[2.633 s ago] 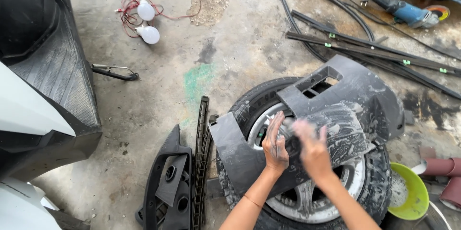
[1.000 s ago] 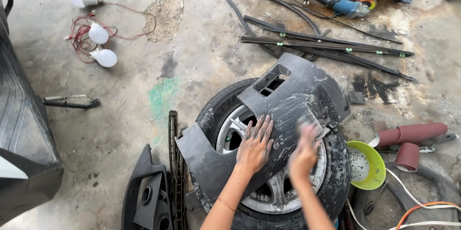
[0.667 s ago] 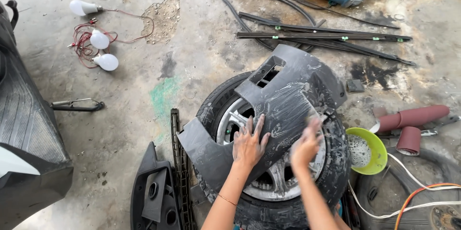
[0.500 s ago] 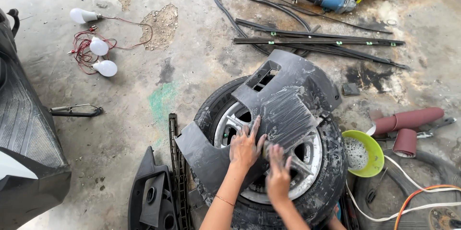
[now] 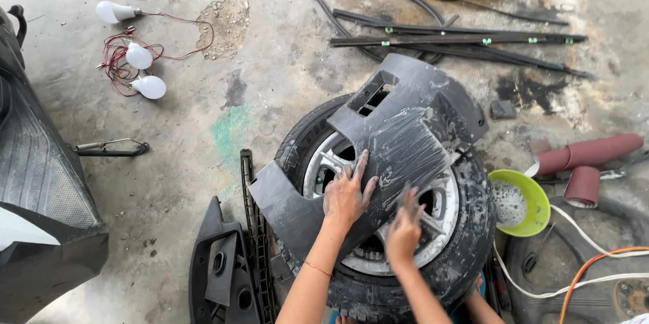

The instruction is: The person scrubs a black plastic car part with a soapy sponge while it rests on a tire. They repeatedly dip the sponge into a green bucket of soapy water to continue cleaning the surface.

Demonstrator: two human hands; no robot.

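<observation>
Your work on the dark plastic panel (image 5: pixel 399 141) looks partly done, as far as one can judge: its middle, sloping face is streaked with pale, wet-looking smears, while the near-left end by your wrist and the far edge around the rectangular cut-out appear much less covered, so those parts seem to be what is left. The panel lies across a wheel (image 5: pixel 385 229) that rests flat on the concrete floor (image 5: pixel 270 60), near the middle of the scene, directly under both of your hands. Your left hand (image 5: pixel 346 192) is spread flat, fingers open, pressing on the panel's near-left part and holding nothing. Your right hand (image 5: pixel 404 226) sits just to the right of it, on the panel's near edge; it is blurred, so you cannot tell whether it grips anything or how far it is open. A yellow-green bowl (image 5: pixel 520 202) stands just right of the wheel, with reddish rolls (image 5: pixel 585 155) beyond it and long dark strips (image 5: pixel 460 40) on the far side.
</observation>
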